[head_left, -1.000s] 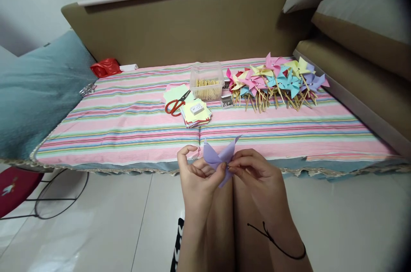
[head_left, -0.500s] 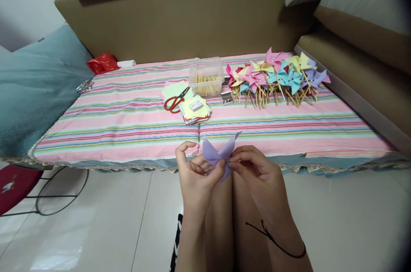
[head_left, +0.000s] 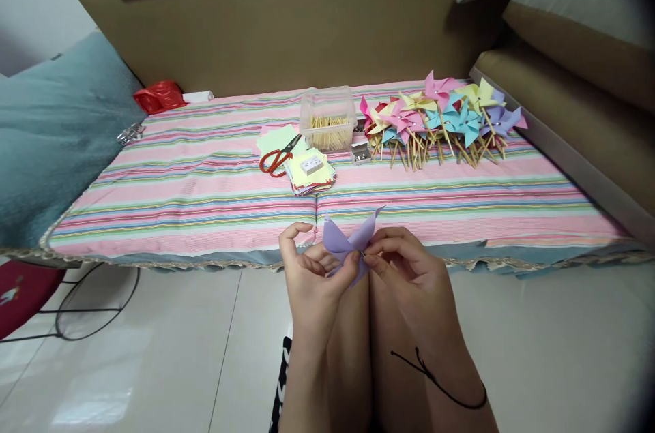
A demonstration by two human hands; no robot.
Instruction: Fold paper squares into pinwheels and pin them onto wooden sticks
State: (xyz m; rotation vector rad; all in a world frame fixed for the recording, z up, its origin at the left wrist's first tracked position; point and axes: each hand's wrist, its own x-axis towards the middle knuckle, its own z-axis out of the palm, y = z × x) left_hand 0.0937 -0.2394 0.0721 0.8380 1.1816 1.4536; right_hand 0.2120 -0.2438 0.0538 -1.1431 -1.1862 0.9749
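A purple paper pinwheel (head_left: 338,239) with folded blades is held up over my lap. My left hand (head_left: 318,281) is closed on it, thumb pressed near its middle and index finger curled free. At the pinwheel's centre, my right hand (head_left: 409,273) pinches a small shiny metal pin (head_left: 363,254) between thumb and fingertips. Most of the pin is hidden by the fingers. No stick shows on this pinwheel.
On the striped bed cover (head_left: 205,177) lie red-handled scissors (head_left: 276,161), a stack of paper squares (head_left: 310,177), a clear box of sticks (head_left: 328,121) and a small box of metal pins (head_left: 361,153). Many finished pinwheels (head_left: 440,116) lie right. A red bag (head_left: 159,97) sits far left.
The view has tilted slightly, so the bed and its things sit a little higher. Both hands keep nearly the same hold on the pinwheel, with only a tiny shift of the fingers at its centre.
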